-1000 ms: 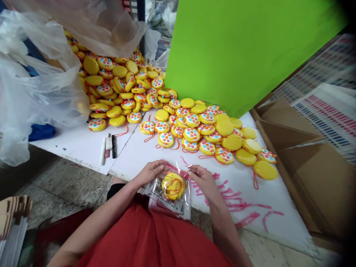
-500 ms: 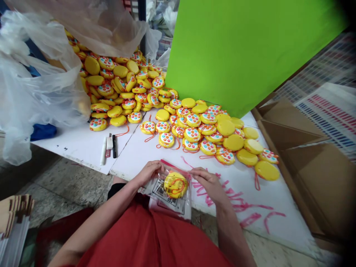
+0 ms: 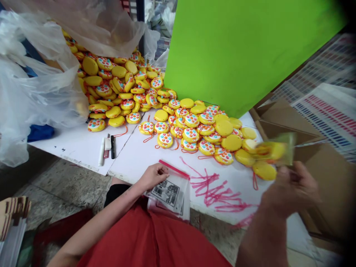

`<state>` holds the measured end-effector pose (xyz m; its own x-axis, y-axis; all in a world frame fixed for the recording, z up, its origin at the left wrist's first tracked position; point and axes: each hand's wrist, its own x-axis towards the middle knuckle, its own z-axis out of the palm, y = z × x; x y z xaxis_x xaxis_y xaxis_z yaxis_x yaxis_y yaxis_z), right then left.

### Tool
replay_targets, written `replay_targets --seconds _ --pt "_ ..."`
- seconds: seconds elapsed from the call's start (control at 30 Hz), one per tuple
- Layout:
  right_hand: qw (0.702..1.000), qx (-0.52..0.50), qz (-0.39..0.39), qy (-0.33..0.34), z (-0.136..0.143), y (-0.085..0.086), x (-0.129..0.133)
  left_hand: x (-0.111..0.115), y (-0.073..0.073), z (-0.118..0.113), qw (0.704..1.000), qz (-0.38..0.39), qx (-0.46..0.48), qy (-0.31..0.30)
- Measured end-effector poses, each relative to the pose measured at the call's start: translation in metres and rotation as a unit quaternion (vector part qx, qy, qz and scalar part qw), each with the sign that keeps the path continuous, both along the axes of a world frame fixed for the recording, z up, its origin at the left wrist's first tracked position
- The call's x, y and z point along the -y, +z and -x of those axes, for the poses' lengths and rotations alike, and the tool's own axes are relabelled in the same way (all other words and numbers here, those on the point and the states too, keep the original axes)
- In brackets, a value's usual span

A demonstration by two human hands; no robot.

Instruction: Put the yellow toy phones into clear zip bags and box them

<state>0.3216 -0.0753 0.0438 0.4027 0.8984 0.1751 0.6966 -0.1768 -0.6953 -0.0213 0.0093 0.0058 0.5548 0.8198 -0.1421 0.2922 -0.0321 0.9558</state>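
Note:
My left hand (image 3: pixel 154 175) is closed with its fingertips pinched at the edge of a clear zip bag (image 3: pixel 178 185) with a pink top strip and black printing. The bag lies at the table's front edge, over my lap. Out to the right, my right hand (image 3: pixel 292 187) grips a clear bag (image 3: pixel 290 148) holding a yellow toy (image 3: pixel 278 150); both are smeared by motion. That bag hangs above the right end of a spread of round yellow toys (image 3: pixel 232 142), some showing coloured dots and orange cords.
A large heap of the same toys (image 3: pixel 119 71) spills from a translucent plastic sack (image 3: pixel 55 85) at the left. Markers (image 3: pixel 112 146) lie on the white table (image 3: pixel 128 155). A green panel (image 3: pixel 233 52) stands behind; an open cardboard box (image 3: pixel 319 178) is at the right.
My right hand has swung from the middle to the far right, taking the bagged toy with it. A printed zip bag without a toy now shows by my left hand, which stays nearly in place.

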Motion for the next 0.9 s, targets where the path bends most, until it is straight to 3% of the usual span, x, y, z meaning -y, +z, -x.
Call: replay_targets --seconds 0.13,0.33,0.43,0.53,0.6,0.7,0.77,0.9 --pt "0.993 0.099 0.007 -0.059 -0.009 -0.019 -0.03 0.006 0.007 -0.009 0.965 -0.187 -0.173 -0.064" --pt "0.975 0.197 0.054 -0.086 -0.013 -0.06 -0.072 0.009 0.021 -0.023 0.892 -0.246 -0.358 -0.125" --pt "0.953 0.265 0.1 -0.111 -0.002 -0.068 -0.07 0.009 0.022 -0.025 0.873 -0.259 -0.392 -0.132" --pt "0.933 0.298 0.108 -0.17 0.009 -0.067 -0.059 0.009 0.018 -0.023 0.861 -0.296 -0.394 -0.126" --pt "0.932 0.305 0.1 -0.17 0.012 -0.065 -0.051 0.009 0.014 -0.022 0.852 -0.34 -0.381 -0.119" --pt "0.949 0.28 0.065 -0.129 0.007 -0.058 -0.044 0.008 0.009 -0.02 0.843 -0.399 -0.342 -0.114" --pt "0.966 0.218 0.037 -0.135 -0.001 -0.053 -0.042 0.008 0.005 -0.019 0.852 -0.409 -0.306 -0.116" --pt "0.979 -0.031 -0.044 -0.195 -0.008 -0.047 -0.041 0.01 0.001 -0.016 0.874 -0.393 -0.265 -0.11"
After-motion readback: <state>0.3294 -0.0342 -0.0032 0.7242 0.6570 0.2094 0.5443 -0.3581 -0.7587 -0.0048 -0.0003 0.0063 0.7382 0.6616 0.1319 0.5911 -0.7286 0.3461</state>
